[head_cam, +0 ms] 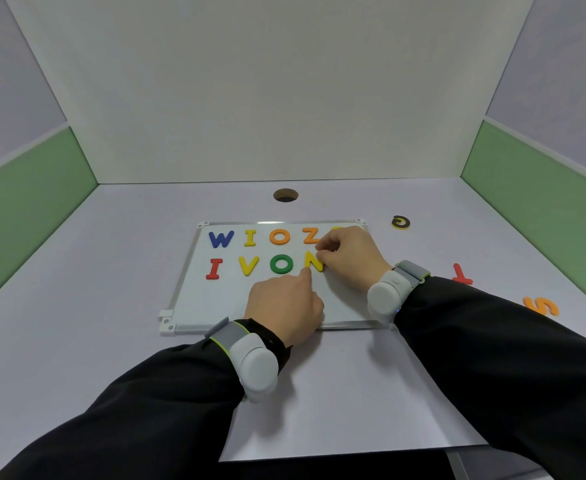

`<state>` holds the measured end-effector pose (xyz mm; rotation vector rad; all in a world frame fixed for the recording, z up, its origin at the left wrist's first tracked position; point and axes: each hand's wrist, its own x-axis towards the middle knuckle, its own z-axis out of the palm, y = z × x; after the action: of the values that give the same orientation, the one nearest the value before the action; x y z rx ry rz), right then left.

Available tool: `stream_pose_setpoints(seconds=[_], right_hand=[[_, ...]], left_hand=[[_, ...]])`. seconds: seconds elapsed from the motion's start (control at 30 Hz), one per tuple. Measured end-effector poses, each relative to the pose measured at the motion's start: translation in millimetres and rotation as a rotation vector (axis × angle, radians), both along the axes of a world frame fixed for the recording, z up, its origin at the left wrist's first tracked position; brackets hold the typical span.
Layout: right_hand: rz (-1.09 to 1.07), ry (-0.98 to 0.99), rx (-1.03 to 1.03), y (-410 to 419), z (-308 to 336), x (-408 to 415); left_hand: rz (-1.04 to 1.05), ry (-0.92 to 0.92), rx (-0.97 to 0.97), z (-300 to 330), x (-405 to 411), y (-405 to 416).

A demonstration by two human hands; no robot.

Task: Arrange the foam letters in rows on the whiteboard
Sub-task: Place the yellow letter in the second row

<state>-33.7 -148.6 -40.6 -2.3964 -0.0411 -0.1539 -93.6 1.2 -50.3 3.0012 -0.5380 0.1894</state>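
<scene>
The yellow N [311, 262] sits fourth in the second row of the whiteboard [194, 299], and both hands are on it. The right hand [348, 258] pinches its upper right edge with curled fingers, while the left hand [286, 306] is curled with the forefinger pressing the letter's lower left foot. Top row reads blue W [221, 238], yellow I [250, 237], orange O [279, 236], orange Z [310, 235], with anything further hidden behind the right hand. Below: red I [214, 268], yellow V [248, 265], green O [281, 264]. Two rows look nearly filled. Left on the desk [94, 341]: a G [400, 222], a red T [462, 274] and an orange S [541, 306], off to the right.
</scene>
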Motion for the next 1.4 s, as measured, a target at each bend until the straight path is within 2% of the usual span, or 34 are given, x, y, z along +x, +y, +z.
stream_pose_setpoints(seconds=[0.37,1.07,1.4], right_hand=[[0.008,-0.011,-0.074,-2,-1,2],[0.000,-0.005,-0.058,-2,-5,3],[-0.164,-0.075,0.046,-33,-1,-7]], left_hand=[[-0.006,0.009,0.010,0,4,-1],[0.007,0.014,0.009,3,2,-2],[-0.015,-0.022,0.010,12,-1,-7]])
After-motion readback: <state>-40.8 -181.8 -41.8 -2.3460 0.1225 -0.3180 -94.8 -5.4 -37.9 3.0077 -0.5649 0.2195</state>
